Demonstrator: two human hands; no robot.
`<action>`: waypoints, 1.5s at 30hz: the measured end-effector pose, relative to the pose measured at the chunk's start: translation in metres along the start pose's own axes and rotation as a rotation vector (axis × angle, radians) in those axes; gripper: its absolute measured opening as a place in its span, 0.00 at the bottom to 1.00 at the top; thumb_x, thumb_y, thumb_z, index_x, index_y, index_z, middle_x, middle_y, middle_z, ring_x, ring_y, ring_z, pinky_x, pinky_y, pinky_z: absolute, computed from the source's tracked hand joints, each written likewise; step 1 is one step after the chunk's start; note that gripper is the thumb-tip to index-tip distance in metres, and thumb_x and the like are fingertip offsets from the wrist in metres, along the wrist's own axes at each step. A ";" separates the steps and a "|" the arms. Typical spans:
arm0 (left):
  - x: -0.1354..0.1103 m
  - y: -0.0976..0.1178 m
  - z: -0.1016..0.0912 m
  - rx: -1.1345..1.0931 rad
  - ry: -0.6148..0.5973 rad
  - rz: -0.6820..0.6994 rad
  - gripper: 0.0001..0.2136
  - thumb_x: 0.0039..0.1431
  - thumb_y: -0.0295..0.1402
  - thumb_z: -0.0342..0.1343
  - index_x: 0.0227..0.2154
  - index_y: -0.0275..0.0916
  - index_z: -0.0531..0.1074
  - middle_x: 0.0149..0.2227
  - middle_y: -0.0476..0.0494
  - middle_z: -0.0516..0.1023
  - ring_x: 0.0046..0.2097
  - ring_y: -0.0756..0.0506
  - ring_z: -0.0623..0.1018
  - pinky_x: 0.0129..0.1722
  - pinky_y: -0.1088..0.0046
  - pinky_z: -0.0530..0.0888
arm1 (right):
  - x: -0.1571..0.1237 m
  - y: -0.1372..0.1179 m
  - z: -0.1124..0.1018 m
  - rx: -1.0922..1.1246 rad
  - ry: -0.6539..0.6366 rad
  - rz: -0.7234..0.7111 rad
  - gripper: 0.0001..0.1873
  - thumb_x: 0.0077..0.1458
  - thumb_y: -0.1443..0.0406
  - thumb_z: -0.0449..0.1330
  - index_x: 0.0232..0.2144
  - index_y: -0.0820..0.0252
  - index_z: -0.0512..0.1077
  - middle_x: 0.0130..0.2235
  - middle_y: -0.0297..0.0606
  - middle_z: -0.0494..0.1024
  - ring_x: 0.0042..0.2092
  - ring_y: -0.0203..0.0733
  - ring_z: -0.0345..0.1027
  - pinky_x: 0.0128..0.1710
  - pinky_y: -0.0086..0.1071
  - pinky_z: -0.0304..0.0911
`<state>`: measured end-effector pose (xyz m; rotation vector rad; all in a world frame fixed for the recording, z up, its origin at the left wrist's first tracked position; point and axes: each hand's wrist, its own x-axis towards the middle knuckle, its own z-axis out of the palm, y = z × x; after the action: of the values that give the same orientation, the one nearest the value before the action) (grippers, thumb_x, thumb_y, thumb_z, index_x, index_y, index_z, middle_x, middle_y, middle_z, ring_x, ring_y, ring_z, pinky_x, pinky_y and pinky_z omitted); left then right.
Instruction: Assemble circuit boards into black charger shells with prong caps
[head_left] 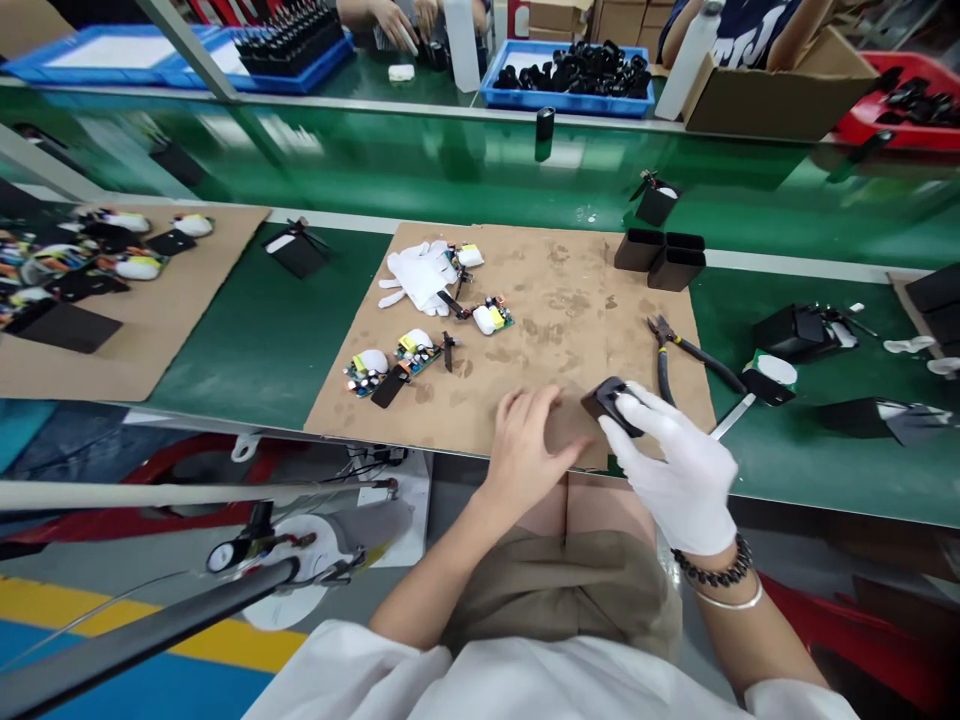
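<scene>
My right hand (679, 470), in a white glove, grips a small black plastic case (606, 400) over the near edge of the cardboard sheet (559, 300). Bare and with its fingers apart, my left hand (529, 445) is just left of the case and holds nothing. Black-and-yellow pliers (669, 350) lie beyond my gloved hand. On the cardboard's left are several small circuit boards (491, 316) with wires and black end pieces, beside a loose white glove (420, 277). Two black box-shaped housings (676, 262) stand at the back right.
To the right lie a circuit board with a black end cap (771, 376) and more black housings (795, 330). Another cardboard sheet (187, 290) at left bears piled boards. Green belt (465, 180) runs behind, carrying black units. Across it, people work beside blue trays (566, 100).
</scene>
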<state>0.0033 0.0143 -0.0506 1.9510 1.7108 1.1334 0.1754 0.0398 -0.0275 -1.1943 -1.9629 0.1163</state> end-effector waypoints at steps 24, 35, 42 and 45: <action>-0.001 -0.006 -0.002 0.111 0.053 -0.016 0.11 0.60 0.30 0.59 0.46 0.42 0.72 0.43 0.46 0.82 0.48 0.43 0.80 0.60 0.58 0.67 | -0.009 0.005 0.002 0.185 -0.086 0.144 0.12 0.58 0.63 0.65 0.45 0.53 0.80 0.52 0.42 0.81 0.50 0.49 0.80 0.51 0.41 0.77; 0.000 -0.008 0.001 0.160 0.103 0.007 0.09 0.61 0.32 0.59 0.44 0.42 0.73 0.41 0.45 0.83 0.45 0.42 0.80 0.55 0.59 0.70 | 0.012 0.008 0.003 1.366 -0.064 0.994 0.17 0.61 0.48 0.60 0.41 0.50 0.79 0.52 0.33 0.82 0.56 0.42 0.75 0.60 0.45 0.69; -0.002 -0.008 0.002 0.162 0.115 0.025 0.09 0.62 0.31 0.58 0.45 0.42 0.72 0.41 0.45 0.83 0.46 0.42 0.80 0.57 0.58 0.69 | 0.015 -0.003 0.002 1.455 -0.044 1.002 0.14 0.64 0.53 0.57 0.40 0.51 0.79 0.52 0.34 0.82 0.62 0.39 0.70 0.64 0.41 0.63; -0.002 -0.008 0.002 0.163 0.120 0.038 0.09 0.62 0.31 0.57 0.45 0.41 0.72 0.41 0.45 0.83 0.45 0.42 0.80 0.58 0.58 0.69 | 0.019 -0.003 -0.001 1.446 -0.120 0.989 0.14 0.65 0.55 0.55 0.39 0.52 0.79 0.54 0.35 0.81 0.64 0.39 0.66 0.65 0.40 0.62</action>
<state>-0.0006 0.0150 -0.0584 2.0566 1.8889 1.1805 0.1694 0.0523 -0.0146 -0.9172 -0.6871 1.7528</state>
